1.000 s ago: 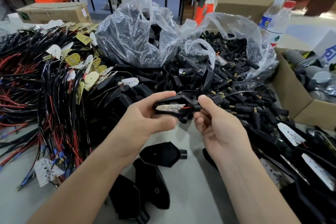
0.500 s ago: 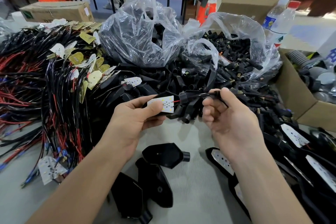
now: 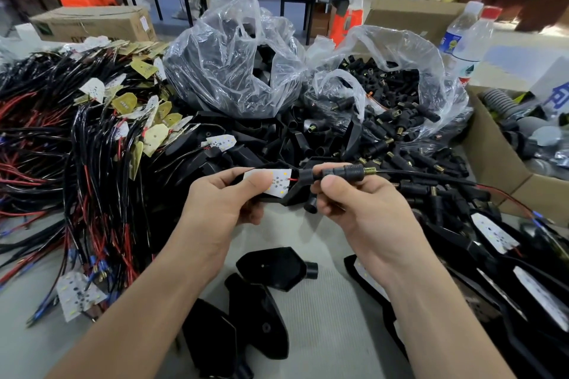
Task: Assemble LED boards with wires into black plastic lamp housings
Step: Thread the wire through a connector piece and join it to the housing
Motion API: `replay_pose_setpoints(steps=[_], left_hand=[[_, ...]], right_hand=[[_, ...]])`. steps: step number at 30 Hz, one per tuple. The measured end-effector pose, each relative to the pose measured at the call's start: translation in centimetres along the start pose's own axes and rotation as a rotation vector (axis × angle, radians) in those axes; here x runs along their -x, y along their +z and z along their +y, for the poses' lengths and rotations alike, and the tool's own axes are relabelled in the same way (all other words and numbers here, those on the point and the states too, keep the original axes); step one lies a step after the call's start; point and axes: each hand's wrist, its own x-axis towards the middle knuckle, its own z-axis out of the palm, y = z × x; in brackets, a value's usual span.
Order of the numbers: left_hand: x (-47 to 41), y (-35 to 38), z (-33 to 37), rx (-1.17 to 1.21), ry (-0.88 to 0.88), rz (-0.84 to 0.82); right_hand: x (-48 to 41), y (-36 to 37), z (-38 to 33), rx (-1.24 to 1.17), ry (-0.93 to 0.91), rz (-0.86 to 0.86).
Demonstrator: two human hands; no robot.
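Note:
My left hand [image 3: 221,203] grips a black lamp housing [image 3: 295,194], its thumb pressing a white LED board [image 3: 278,182] into the open face. Short red leads run from the board into the housing's neck. My right hand [image 3: 354,197] pinches a black threaded connector [image 3: 348,170] with a brass tip at that neck, and its black wire [image 3: 431,177] trails off to the right. Three empty black housings [image 3: 274,268] lie on the table below my hands.
A heap of wired LED boards [image 3: 92,138] fills the left. Two clear plastic bags [image 3: 234,71] of black parts stand behind, with loose connectors [image 3: 400,132] spilling out. Finished housings [image 3: 492,234] lie at right beside a cardboard box [image 3: 492,157] and water bottles [image 3: 465,40].
The housing has turned so the LED board faces up. My right hand has moved from pulling the wire out to the right onto the connector at the housing's neck.

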Motion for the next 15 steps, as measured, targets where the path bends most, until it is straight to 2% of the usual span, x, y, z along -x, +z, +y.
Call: replay_pose_setpoints(steps=[6,11,15], left_hand=[[0.01,-0.19,0.32,-0.033,0.072,0.111],[-0.45,-0.63,0.46,-0.063,0.071,0.179],[-0.52,-0.69,0.31,-0.04,0.053,0.164]], right_hand=[[0.36,0.28,-0.03,0.045,-0.025,-0.008],[0.25,0.19,-0.59,-0.12,0.045,0.0],[0.15,0.03,-0.42,-0.158,0.041,0.094]])
